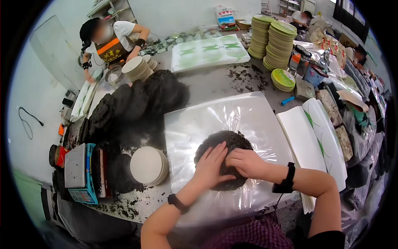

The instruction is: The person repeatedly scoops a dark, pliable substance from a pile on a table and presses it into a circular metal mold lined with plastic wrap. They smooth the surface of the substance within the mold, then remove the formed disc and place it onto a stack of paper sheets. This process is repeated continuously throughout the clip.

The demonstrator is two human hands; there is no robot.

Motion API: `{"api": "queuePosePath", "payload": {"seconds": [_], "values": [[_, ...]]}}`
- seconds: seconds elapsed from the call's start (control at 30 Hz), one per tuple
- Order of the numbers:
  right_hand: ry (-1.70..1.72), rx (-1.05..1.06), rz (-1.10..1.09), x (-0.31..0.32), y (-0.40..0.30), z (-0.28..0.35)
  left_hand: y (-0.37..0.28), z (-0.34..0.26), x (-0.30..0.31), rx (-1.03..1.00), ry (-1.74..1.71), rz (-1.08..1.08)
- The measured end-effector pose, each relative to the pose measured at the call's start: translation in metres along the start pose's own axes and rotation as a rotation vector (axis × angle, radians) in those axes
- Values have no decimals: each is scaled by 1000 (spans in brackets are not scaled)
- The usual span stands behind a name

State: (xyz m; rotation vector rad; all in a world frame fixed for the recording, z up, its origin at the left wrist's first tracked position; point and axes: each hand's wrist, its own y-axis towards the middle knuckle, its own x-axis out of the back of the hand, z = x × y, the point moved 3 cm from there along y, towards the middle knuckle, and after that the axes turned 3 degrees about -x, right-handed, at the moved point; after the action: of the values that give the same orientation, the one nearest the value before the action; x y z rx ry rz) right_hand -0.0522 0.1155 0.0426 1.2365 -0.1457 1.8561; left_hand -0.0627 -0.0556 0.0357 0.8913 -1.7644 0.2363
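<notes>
A round, flat cake of dark, crumbly material (230, 183) lies on a stack of clear plastic sheets (192, 121). My left hand (211, 166) rests on its left part, palm down, fingers slightly apart, holding nothing. At its middle right, my right hand (247, 163) has curled fingers pressed on or into the dark material; whether they pinch anything is hidden. Left of the sheets stands a stack of round pale discs (147, 166). A large dark heap of the same looking material (130, 105) spreads behind it.
A blue digital scale (90, 174) stands at the left. Printed sheets (311, 140) lie on the right, near a blue tool (288, 101). Tall stacks of round green-topped packs (279, 46) stand behind, beside a pile of printed sheets (208, 53). A co-worker (113, 46) works across the table.
</notes>
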Motion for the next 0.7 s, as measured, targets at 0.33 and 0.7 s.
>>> {"api": "queuePosePath", "payload": {"seconds": [0.33,0.7], "values": [[-90,-164,79,-15,4,-17,3,4,-13,171,-114,17],[-143,-104,254,-25,18,-14,2,18,-29,66,138,196]]}}
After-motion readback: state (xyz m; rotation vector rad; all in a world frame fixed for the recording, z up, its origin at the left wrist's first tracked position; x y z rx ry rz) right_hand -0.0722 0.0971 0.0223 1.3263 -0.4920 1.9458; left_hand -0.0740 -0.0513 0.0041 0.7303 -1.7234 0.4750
